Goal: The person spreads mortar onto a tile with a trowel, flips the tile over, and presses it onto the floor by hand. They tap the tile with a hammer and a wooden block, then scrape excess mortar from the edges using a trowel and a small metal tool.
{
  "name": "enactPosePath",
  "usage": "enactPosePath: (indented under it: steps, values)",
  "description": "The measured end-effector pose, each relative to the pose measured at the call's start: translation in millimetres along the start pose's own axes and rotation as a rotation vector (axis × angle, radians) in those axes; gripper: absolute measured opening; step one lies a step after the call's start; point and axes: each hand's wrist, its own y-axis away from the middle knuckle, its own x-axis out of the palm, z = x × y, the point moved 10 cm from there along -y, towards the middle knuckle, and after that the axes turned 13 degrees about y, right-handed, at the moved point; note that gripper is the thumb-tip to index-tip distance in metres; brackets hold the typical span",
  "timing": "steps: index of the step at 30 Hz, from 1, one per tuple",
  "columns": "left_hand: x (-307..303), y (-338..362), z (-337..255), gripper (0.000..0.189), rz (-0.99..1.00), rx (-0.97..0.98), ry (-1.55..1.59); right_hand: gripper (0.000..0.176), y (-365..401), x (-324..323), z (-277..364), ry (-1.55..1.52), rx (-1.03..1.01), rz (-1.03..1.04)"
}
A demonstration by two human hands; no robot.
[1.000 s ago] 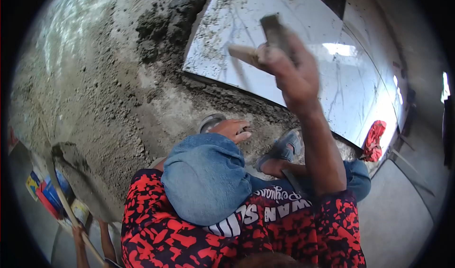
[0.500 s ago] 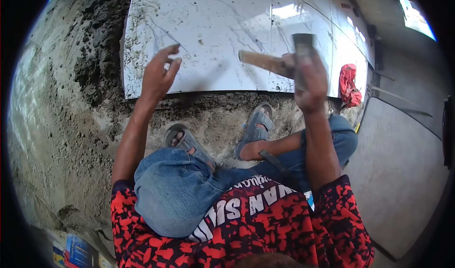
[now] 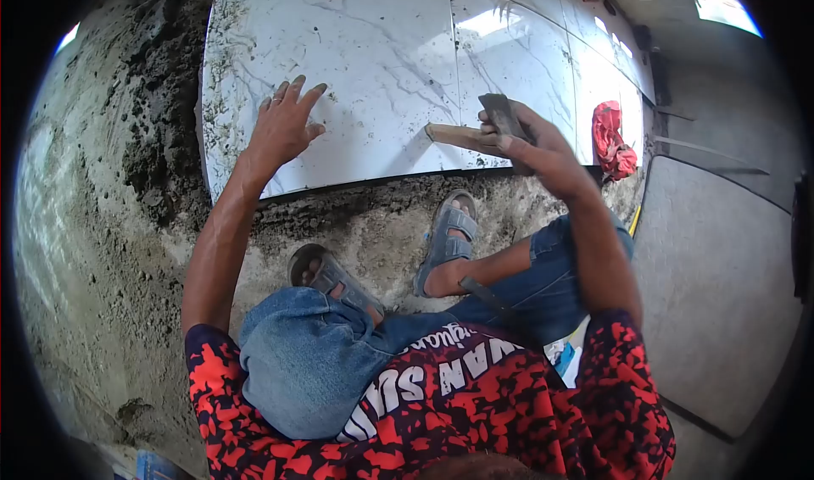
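Observation:
A large white marble-patterned tile point(image 3: 365, 64), speckled with grit, lies in front of me. My left hand point(image 3: 287, 128) is open over its left part, fingers spread, palm down. In my right hand point(image 3: 543, 145) is a hammer point(image 3: 462, 136), gripped around its dark, blocky head. Its wooden handle points left, and the butt end is right at the tile surface near the seam with the neighbouring tile point(image 3: 517, 64). Part of the head is hidden by my fingers.
A crumpled red bag point(image 3: 612, 139) lies on the tiles at the right. Dark loose mortar point(image 3: 161, 98) borders the tile's left edge, with rough sandy ground beyond. My sandalled feet point(image 3: 449, 234) are just below the near tile edge. A grey slab point(image 3: 721, 293) lies to the right.
My right hand has lowered the hammer, turning it so the handle butt meets the tile. My left hand has spread its fingers flatter over the tile. The view has shifted slightly.

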Motion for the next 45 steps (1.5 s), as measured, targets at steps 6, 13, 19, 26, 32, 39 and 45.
enactPosePath:
  steps: [6, 13, 19, 26, 32, 39, 45]
  values:
    - [6.0, -10.0, -7.5, 0.072, 0.16, -0.049, -0.114, 0.049, -20.7, -28.5, -6.0, 0.276, 0.037, -0.032]
    - [33.8, -16.5, -7.5, 0.096, 0.443, -0.161, -0.379, 0.038, -6.4, -70.9, 56.3, 0.497, -0.298, -0.095]
    - [48.5, -16.8, -5.8, 0.112, 0.505, -0.164, -0.521, 0.039, -25.1, -36.0, -0.7, 0.568, -0.129, 0.084]
    - [50.3, -16.4, -3.0, 0.114, 0.496, -0.231, -0.577, 0.031, 11.2, -55.2, 50.1, 0.581, -0.491, -0.085]
    - [49.2, -15.9, -2.2, 0.116, 0.444, -0.257, -0.51, 0.031, 3.5, -32.5, 41.1, 0.753, -0.491, -0.009]
    - [48.5, -17.9, -4.5, 0.113, 0.471, -0.286, -0.532, 0.031, -15.9, -39.4, 27.3, 0.767, -0.429, -0.037]
    - [52.2, -18.9, 2.0, 0.115, 0.405, -0.226, -0.499, 0.03, -14.5, -33.9, 24.2, 0.734, -0.387, -0.015]
